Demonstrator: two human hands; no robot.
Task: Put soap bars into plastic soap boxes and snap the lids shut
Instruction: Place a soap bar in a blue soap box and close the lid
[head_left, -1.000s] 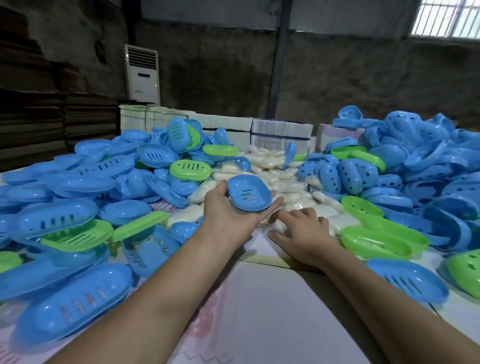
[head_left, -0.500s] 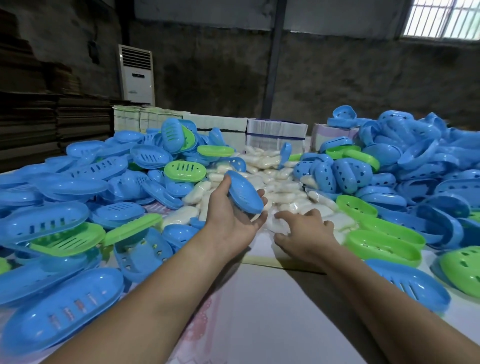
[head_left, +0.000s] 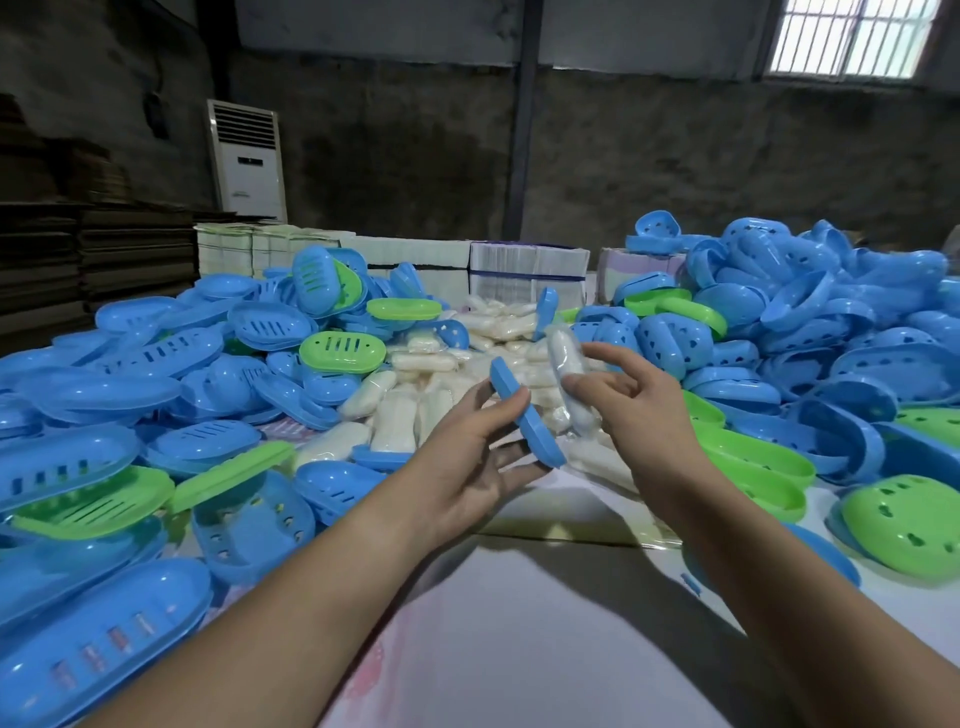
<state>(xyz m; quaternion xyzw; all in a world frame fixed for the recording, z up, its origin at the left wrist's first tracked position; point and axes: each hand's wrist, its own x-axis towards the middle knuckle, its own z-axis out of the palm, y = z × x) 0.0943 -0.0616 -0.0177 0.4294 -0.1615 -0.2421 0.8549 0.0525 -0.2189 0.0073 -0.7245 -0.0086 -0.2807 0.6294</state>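
Soap bar in right grip, beside box half

soap bars centre on table, soap boxes heaped both sides.

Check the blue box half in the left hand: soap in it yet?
Not yet. The blue box half stands on edge in the left hand; the wrapped soap bar sits beside it in the right hand.

Both hands and forearms are bare, with no sleeves showing.
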